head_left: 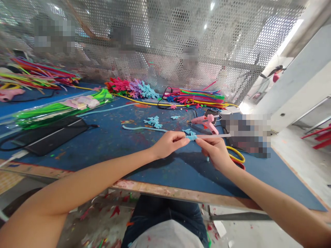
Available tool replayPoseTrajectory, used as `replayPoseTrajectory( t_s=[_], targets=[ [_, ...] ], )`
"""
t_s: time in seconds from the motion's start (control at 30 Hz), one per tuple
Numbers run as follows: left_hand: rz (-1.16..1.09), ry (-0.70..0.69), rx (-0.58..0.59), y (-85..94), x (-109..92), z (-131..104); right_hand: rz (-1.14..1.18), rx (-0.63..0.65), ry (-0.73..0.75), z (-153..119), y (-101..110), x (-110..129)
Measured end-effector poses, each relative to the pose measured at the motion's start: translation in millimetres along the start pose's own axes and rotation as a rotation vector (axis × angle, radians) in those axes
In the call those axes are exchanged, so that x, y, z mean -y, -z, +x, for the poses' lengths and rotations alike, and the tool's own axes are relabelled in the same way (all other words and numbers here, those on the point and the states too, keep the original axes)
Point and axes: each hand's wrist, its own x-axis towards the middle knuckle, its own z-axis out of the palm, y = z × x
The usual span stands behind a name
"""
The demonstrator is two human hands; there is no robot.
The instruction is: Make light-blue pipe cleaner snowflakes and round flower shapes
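Note:
My left hand (169, 144) and my right hand (215, 151) meet above the blue table (144, 158). Between their pinched fingertips is a light blue pipe-cleaner piece (191, 137), fuzzy and partly covered by the fingers. A thin pale strip (224, 135) sticks out rightward past my right hand; whether that hand holds it, I cannot tell. Just behind the fingers lies another light blue branched piece (188, 132). One long light blue pipe cleaner (143, 128) runs leftward along the table. Farther back are a branched blue pipe-cleaner shape (153, 121) and a smaller one (175, 117).
A pink glue gun (205, 122) lies behind my right hand, and yellow-and-red handles (239, 154) beside it. Left are a black power bank (55, 135) and bagged green pipe cleaners (62, 107). Coloured branched pieces (131, 87) and pipe-cleaner bundles (199, 95) line the perforated metal screen (160, 41).

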Motion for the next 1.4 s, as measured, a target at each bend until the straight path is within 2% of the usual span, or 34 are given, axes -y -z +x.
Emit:
replayPoseTrajectory(
  t_s=[0.17,0.53,0.73,0.87,0.93,1.0,1.13,1.23,1.33,1.4],
  targets=[
    [0.112,0.002,-0.057,-2.3,-1,-2,-0.025,0.006,-0.011,-3,-2,1],
    [0.142,0.002,-0.101,-2.2,-2,-5,-0.119,-0.038,-0.024,-6,-5,3],
    [-0.076,0.018,-0.133,-5.1,-3,-4,-0.048,-0.042,-0.023,-1,-2,-4],
    [-0.183,0.038,-0.199,-4.1,5,2,-0.199,-0.014,0.001,2,2,0],
    [-0.192,0.035,-0.276,-1.9,9,5,-0.398,0.039,0.066,1,4,5],
    [-0.192,0.022,-0.328,0.6,11,7,-0.649,0.066,0.208,-2,5,8],
    [-0.170,0.001,-0.339,4.4,9,7,-1.011,-0.034,0.513,-6,8,6],
    [-0.119,-0.033,-0.329,7.5,6,8,-1.138,-0.075,0.637,-5,14,6],
    [-0.098,-0.071,-0.266,12.3,5,10,-1.149,-0.005,0.705,0,22,15],
    [-0.152,-0.050,-0.214,15.1,7,13,-1.052,0.060,0.709,4,26,24]
  ],
)
